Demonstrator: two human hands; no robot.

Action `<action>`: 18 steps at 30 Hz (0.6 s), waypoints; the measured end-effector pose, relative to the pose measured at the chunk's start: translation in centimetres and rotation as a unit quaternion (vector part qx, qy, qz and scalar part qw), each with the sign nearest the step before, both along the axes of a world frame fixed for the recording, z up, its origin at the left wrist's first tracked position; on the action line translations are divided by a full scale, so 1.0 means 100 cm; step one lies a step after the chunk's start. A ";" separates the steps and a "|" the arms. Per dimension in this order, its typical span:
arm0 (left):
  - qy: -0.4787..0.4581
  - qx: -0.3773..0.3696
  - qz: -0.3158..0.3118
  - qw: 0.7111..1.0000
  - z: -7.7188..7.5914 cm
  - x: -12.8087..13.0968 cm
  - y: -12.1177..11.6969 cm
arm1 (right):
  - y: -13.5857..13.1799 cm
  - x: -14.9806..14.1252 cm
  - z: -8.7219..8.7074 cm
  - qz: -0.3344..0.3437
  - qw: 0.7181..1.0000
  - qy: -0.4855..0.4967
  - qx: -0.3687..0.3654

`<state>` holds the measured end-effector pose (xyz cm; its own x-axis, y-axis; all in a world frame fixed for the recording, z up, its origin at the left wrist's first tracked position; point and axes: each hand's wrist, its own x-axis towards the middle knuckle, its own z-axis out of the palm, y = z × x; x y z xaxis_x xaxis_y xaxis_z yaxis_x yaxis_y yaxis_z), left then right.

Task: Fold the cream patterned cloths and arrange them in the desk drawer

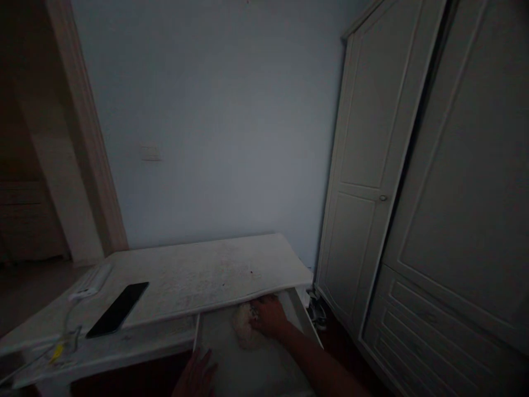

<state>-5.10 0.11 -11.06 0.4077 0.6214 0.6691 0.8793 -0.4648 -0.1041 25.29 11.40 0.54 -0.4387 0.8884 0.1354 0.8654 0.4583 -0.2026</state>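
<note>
A pulled-out white drawer (231, 372) juts from under the worn white desk (194, 270). Inside it, toward the back, lies a pale crumpled cloth (243, 328). My right hand (268, 317) reaches in from the right and closes over the cloth's right side, its fingertips partly hidden in the dim light. At the drawer's left side rests my left hand (197, 377), fingers spread, with nothing seen in it. The lower part of that hand is cut off by the frame's bottom edge.
A black phone (118, 310) lies on the desk's left part, near a white power strip (91, 280) and a cable with a yellow tag (57, 352). On the right stands a tall white wardrobe (359, 165), with shoes (317, 311) on the floor beside it.
</note>
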 end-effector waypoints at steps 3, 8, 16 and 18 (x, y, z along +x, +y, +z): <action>0.003 0.050 -0.005 0.999 -0.004 -0.001 0.002 | -0.004 0.032 0.001 -0.017 1.000 -0.013 -0.015; 0.008 0.084 -0.001 0.996 -0.003 0.003 -0.009 | -0.026 0.059 -0.009 0.045 0.994 -0.069 -0.078; -0.024 0.096 0.040 0.994 0.032 0.027 -0.024 | -0.058 0.014 -0.053 0.141 0.983 -0.079 -0.092; -0.015 0.088 0.032 0.996 0.029 0.026 -0.023 | -0.055 -0.019 -0.064 0.151 0.983 -0.068 -0.074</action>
<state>-2.48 -2.19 -8.15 0.3496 0.5181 0.7806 0.9105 -0.3844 -0.1526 23.35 5.95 -5.86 -0.6901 0.7209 -0.0635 0.7186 0.6723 -0.1777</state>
